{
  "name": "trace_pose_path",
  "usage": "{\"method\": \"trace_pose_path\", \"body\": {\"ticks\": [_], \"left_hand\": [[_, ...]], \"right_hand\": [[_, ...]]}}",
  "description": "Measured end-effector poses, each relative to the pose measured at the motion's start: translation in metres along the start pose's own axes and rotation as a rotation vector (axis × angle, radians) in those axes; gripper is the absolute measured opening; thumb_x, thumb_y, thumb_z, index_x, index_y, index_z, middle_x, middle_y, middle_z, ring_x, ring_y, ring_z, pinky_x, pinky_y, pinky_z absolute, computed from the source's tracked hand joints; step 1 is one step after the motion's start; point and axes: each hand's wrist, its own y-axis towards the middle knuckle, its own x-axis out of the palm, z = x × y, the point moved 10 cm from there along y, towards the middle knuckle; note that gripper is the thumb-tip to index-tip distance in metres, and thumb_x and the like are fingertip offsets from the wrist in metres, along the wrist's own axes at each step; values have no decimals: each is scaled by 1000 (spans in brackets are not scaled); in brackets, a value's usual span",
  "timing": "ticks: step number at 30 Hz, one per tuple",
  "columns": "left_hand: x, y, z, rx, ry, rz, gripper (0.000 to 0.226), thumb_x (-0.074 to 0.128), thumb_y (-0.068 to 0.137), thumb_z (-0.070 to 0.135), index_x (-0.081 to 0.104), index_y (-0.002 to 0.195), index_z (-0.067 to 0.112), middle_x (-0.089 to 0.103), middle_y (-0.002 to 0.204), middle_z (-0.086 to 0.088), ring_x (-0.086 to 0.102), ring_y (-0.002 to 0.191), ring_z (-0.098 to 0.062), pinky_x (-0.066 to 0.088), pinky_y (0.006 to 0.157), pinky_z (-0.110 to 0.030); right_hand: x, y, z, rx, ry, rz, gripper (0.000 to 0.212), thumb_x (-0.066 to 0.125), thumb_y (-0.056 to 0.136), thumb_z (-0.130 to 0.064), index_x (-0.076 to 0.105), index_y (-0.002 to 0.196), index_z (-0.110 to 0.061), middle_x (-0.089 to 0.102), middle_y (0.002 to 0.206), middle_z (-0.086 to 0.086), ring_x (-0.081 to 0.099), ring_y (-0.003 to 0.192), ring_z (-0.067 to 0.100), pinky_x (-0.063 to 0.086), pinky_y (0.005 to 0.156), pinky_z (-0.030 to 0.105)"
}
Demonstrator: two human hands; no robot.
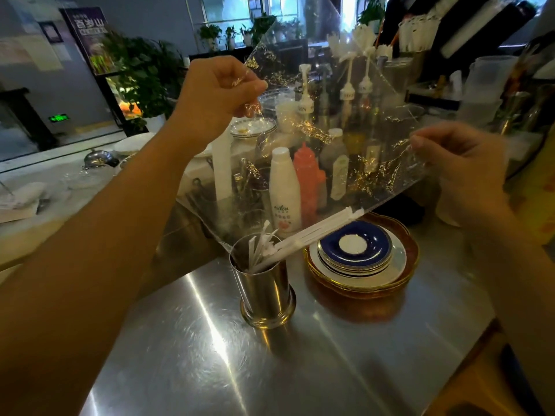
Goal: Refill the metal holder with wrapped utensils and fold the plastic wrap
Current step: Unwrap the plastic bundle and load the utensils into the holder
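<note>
A clear, crinkled sheet of plastic wrap is stretched in the air between both hands. My left hand pinches its upper left edge; my right hand pinches its right edge. Below the sheet a round metal holder stands on the steel counter, with several white wrapped utensils standing in it. A bundle of white wrapped utensils slants from the sheet's lower edge down into the holder's mouth.
A stack of plates with a blue saucer on top sits right of the holder. Behind stand sauce bottles: a white one, a red one, and pump bottles. Plastic jugs stand at the far right.
</note>
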Motion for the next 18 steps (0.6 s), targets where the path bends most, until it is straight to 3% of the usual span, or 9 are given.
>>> {"method": "trace_pose_path", "body": {"ticks": [3, 6, 8, 12, 16, 18], "left_hand": [[-1, 0, -1, 0, 7, 12, 12, 64, 84, 13, 61, 75, 19, 61, 68, 1, 58, 52, 1, 53, 57, -18], [-3, 0, -1, -2, 21, 17, 11, 64, 84, 14, 61, 75, 20, 62, 69, 3, 59, 53, 1, 54, 58, -18], [-5, 0, -2, -9, 24, 21, 10, 64, 85, 15, 61, 76, 21, 62, 70, 3, 59, 54, 1, 54, 59, -17], [-8, -2, -3, -14, 18, 29, 11, 63, 86, 15, 60, 77, 21, 62, 71, 3, 60, 54, 2, 54, 58, -16], [-11, -4, -2, -9, 31, 32, 12, 62, 86, 14, 59, 77, 21, 61, 71, 2, 59, 53, 1, 53, 58, -17], [-12, -5, -1, -4, 30, 21, 12, 61, 87, 14, 59, 77, 20, 61, 72, 1, 59, 54, -1, 52, 58, -18]], "right_hand": [[-1, 1, 4, 8, 48, 12, 20, 61, 83, -23, 64, 79, -42, 67, 76, -22, 61, 75, 0, 51, 68, 13], [-1, -1, 12, 57, 125, 15, 4, 64, 76, -43, 64, 80, -45, 68, 77, -20, 61, 75, 3, 52, 64, 13], [-2, -3, 22, 107, 175, 28, 16, 65, 70, -52, 63, 83, -44, 68, 80, -17, 61, 77, 5, 52, 64, 15], [10, -16, 45, 216, 192, -39, 8, 58, 83, -37, 60, 91, -36, 66, 85, -10, 62, 74, 5, 51, 59, 15], [35, -35, 55, 276, 183, -196, 16, 60, 75, -39, 61, 90, -32, 66, 81, -7, 64, 69, 6, 53, 57, 16], [45, -38, 54, 275, 195, -227, 8, 59, 80, -29, 62, 88, -30, 68, 75, -9, 64, 64, 7, 53, 55, 16]]}}
